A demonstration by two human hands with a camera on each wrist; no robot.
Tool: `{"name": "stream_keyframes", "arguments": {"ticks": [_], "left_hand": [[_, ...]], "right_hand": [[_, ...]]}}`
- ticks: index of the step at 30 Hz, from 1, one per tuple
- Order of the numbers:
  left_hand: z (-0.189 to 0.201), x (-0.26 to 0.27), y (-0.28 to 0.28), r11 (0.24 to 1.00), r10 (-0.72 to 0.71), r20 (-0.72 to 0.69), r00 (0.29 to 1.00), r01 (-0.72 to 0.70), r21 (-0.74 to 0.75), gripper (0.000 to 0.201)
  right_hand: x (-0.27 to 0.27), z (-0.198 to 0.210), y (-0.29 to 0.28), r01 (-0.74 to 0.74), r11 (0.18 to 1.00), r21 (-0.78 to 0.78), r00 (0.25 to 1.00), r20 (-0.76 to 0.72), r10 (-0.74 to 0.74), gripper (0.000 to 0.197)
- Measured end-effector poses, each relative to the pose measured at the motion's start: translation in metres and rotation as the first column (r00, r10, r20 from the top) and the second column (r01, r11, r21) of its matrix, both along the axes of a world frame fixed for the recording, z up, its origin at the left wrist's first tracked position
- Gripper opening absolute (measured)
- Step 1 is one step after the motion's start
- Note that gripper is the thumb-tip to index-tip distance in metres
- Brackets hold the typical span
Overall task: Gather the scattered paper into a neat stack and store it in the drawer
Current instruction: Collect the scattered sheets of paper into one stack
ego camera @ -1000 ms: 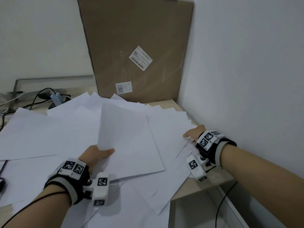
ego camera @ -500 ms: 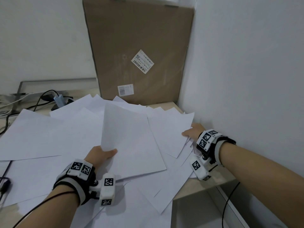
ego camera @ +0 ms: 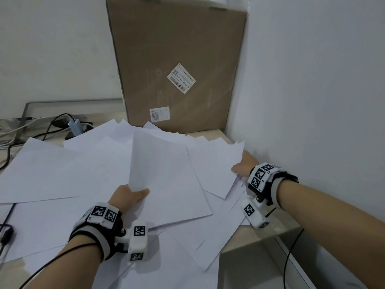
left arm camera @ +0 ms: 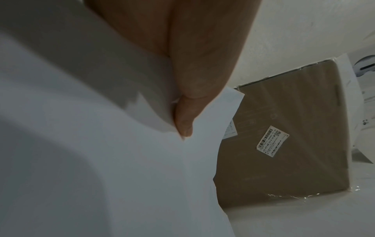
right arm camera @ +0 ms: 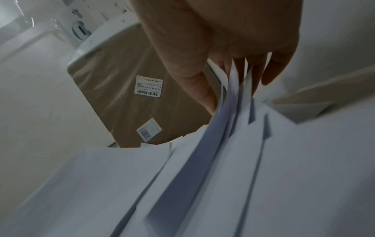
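Several white paper sheets (ego camera: 62, 170) lie fanned across the desk (ego camera: 268, 232), some hanging over its front edge. My left hand (ego camera: 129, 195) pinches the near corner of the top sheet (ego camera: 166, 180), thumb on top and fingers under it; the left wrist view shows that thumb (left arm camera: 188, 112) pressed on the paper (left arm camera: 101, 160). At the right, beside the wall, my right hand (ego camera: 242, 166) grips the edges of several overlapping sheets (ego camera: 216, 163), its fingers (right arm camera: 270, 70) spread among the sheets (right arm camera: 202, 184). No drawer is in view.
A tall cardboard box (ego camera: 177, 65) stands at the back against the corner. Cables and a small adapter (ego camera: 74, 125) lie at the back left beside a metal frame (ego camera: 68, 102). The white wall (ego camera: 312, 101) runs close along the right.
My right hand has slid inward and slightly forward, pushing the right-hand sheets toward the middle. The left hand keeps its pinch on the top sheet, its corner lifted a little more.
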State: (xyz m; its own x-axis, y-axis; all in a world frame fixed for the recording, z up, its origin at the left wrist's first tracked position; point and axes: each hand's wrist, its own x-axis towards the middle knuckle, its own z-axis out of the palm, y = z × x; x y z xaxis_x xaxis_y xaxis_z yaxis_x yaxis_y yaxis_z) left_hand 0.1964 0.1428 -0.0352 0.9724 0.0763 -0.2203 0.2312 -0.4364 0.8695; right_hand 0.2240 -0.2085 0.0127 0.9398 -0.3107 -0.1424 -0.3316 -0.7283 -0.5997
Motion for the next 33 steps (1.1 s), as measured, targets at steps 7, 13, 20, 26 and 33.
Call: {"name": "stream_keyframes", "arguments": {"ticks": [7, 13, 20, 26, 33], "left_hand": [[0.000, 0.000, 0.000, 0.999, 0.006, -0.005, 1.000, -0.006, -0.039, 0.019], [-0.001, 0.001, 0.000, 0.999, 0.005, -0.007, 1.000, -0.006, -0.032, 0.021], [-0.002, 0.001, -0.001, 1.000, 0.007, 0.001, 1.000, -0.007, -0.030, 0.022], [-0.004, 0.004, -0.001, 1.000, 0.010, 0.005, 1.000, -0.010, -0.016, 0.021], [-0.005, 0.004, 0.000, 1.000, 0.006, 0.004, 1.000, -0.006, -0.018, 0.020]], "right_hand": [[0.006, 0.000, -0.002, 0.018, 0.996, -0.090, 0.994, -0.110, -0.028, 0.012], [0.003, -0.007, -0.004, -0.054, 0.991, -0.124, 0.978, -0.206, 0.027, 0.045], [-0.001, -0.009, -0.006, 0.013, 0.998, -0.053, 0.985, -0.170, -0.022, 0.039], [0.004, -0.008, -0.016, 0.115, 0.992, 0.050, 0.985, -0.134, -0.108, 0.041], [0.003, -0.003, -0.009, 0.091, 0.966, -0.243, 0.980, -0.150, -0.130, 0.049]]}}
